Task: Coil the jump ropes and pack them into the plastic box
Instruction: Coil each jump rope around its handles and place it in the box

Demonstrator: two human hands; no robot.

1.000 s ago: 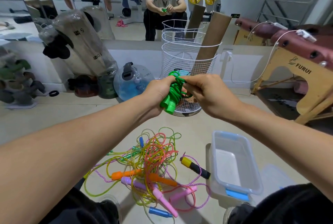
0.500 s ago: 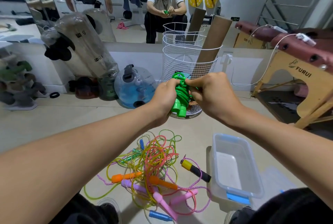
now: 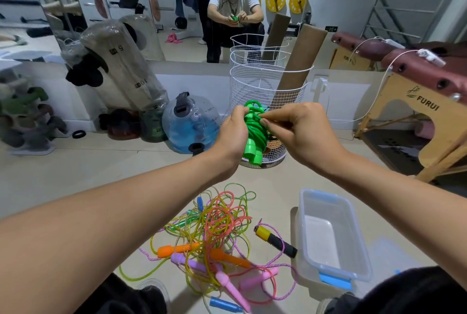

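A person holds a green jump rope (image 3: 254, 134), wound into a tight bundle, up at chest height in front of a white wire basket (image 3: 267, 91). The left hand (image 3: 232, 134) grips the bundle with its fingers curled round the coils, the two green handles poking out below; the right hand (image 3: 300, 131) pinches a strand near the top between thumb and forefinger. On the floor below lies a tangle of loose jump ropes (image 3: 214, 240) (orange, pink, purple, blue and yellow-black handles among them). Just to its right stands the clear plastic box (image 3: 353, 243) with blue latches, lid off, nothing visible inside. A wall mirror (image 3: 177, 10) behind reflects the seated person. A brown padded bench (image 3: 404, 55) stands at right.
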